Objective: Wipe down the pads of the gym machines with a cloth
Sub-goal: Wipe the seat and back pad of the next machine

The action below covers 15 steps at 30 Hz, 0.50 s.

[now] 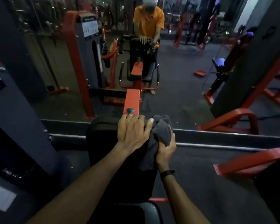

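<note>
My left hand [132,133] lies flat on the top edge of the black back pad [120,159], fingers straight and spread, fingertips reaching toward the silver knob [130,110] on the red frame post [132,99] just above centre frame. My right hand [166,149] is curled round the grey cloth [160,131], bunching it in my fist against the pad's right edge. The cloth's long axis runs roughly up and down the frame: its crumpled upper end bulges above my knuckles beside my left thumb, and its loose tail hangs below my fist along the pad's side. The pad itself stands in the middle of the frame, its long axis running from lower centre up toward the knob. A black band [167,172] circles my right wrist. Ahead, the mirror [184,62] fills the upper frame, showing an orange shirt [149,20] and red machines.
</note>
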{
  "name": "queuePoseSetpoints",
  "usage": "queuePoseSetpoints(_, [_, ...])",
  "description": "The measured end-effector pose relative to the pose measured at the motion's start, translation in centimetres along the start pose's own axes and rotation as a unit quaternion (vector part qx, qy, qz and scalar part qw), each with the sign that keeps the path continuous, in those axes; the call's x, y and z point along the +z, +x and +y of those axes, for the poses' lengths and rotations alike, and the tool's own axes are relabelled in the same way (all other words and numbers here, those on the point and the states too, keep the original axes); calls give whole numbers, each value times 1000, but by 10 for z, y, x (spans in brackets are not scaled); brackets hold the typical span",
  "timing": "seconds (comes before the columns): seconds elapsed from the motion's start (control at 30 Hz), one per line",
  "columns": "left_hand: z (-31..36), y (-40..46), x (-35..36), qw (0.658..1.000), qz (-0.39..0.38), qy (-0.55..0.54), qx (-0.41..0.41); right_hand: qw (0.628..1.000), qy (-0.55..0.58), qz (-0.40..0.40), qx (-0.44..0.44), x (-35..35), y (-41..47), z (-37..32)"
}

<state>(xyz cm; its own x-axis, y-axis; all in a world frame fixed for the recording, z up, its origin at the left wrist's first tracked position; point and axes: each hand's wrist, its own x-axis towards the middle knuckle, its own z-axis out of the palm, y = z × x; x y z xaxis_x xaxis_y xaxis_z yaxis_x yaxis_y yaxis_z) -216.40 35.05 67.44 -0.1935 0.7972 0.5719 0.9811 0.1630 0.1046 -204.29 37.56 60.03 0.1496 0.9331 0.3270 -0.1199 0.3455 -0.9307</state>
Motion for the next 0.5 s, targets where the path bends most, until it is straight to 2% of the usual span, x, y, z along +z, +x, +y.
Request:
queuePoseSetpoints(0.07, [13,-1,8,999,8,38,-13,999,18,27,36,-10,-8,30])
queuePoseSetpoints(0.13, [11,-4,11,997,52,55,-10,995,17,50,79,-17,-26,59])
queuePoseSetpoints(0.2, [8,-6,15,994,95,49,32,993,17,53,106,-22,-43,84])
queuePoseSetpoints(0.33, [7,-13,21,977,121,82,156,987,-6,57,153,-34,-72,125])
queuePoseSetpoints(0.5, [6,-15,23,960,117,141,210,967,-88,34,237,-53,-111,177])
